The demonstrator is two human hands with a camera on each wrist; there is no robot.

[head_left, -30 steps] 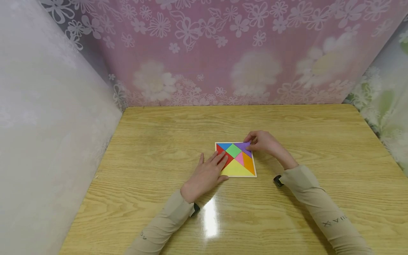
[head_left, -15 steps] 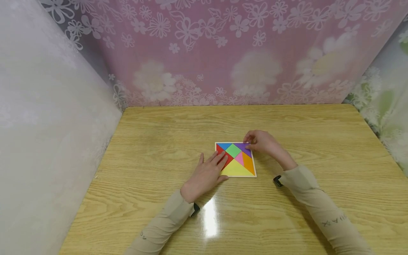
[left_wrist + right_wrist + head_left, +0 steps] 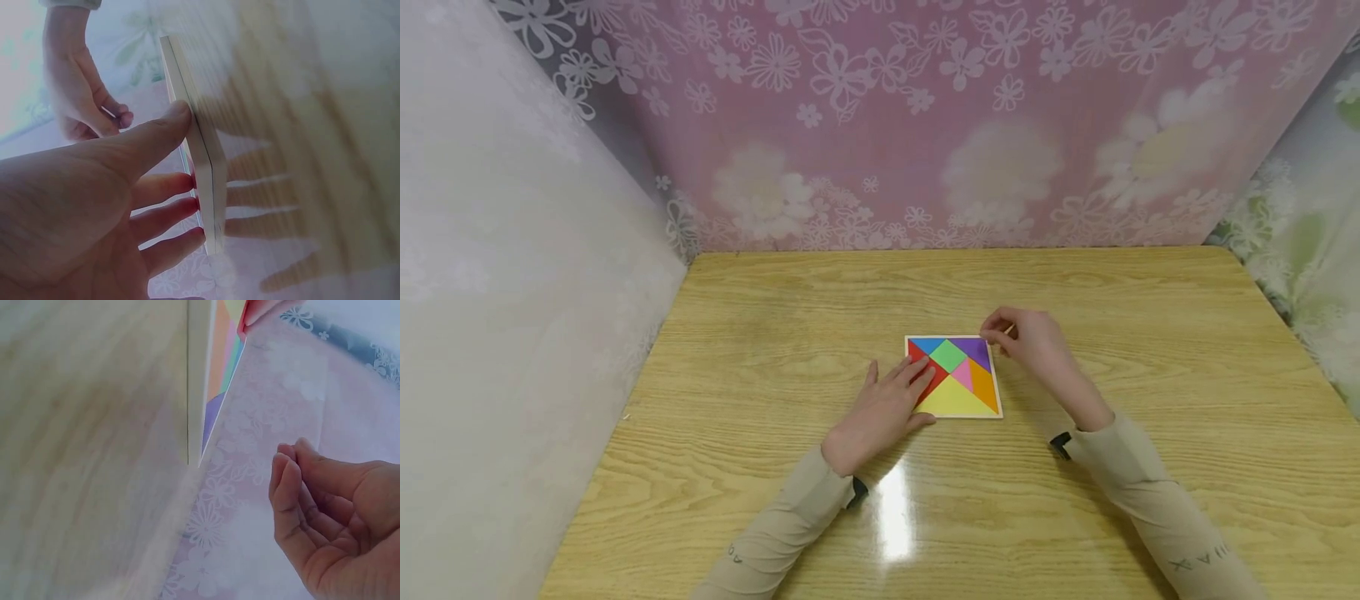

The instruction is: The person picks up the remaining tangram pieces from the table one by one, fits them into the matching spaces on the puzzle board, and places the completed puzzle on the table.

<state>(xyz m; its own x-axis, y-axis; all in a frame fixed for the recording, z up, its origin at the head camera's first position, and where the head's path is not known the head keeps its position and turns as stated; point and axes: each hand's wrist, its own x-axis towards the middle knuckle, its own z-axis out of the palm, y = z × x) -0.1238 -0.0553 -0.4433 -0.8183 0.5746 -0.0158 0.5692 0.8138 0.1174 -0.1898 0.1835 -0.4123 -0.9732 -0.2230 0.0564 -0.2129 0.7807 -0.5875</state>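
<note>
A square tangram board (image 3: 951, 417) with a pale rim lies on the table. Its pieces fit together: a red triangle (image 3: 939, 377), a blue triangle (image 3: 926, 343), a green square (image 3: 947, 356), a purple triangle (image 3: 976, 350), a pink triangle (image 3: 962, 375), an orange parallelogram (image 3: 984, 388) and a yellow triangle (image 3: 955, 400). My left hand (image 3: 880, 417) rests straight fingertips on the red side, the thumb touching the board's near edge in the left wrist view. Just off the purple corner, my right hand (image 3: 340, 519) has thumb and fingertips together, with nothing visible between them.
The wooden table (image 3: 760, 358) extends around the board on all sides. A pink floral curtain (image 3: 880, 167) hangs along its far edge, with pale cloth (image 3: 527, 292) at the left. Dark straps sit at both wrists.
My right hand has come off the purple triangle, lifting slightly to the right with fingertips drawn together. My left hand stays on the board.
</note>
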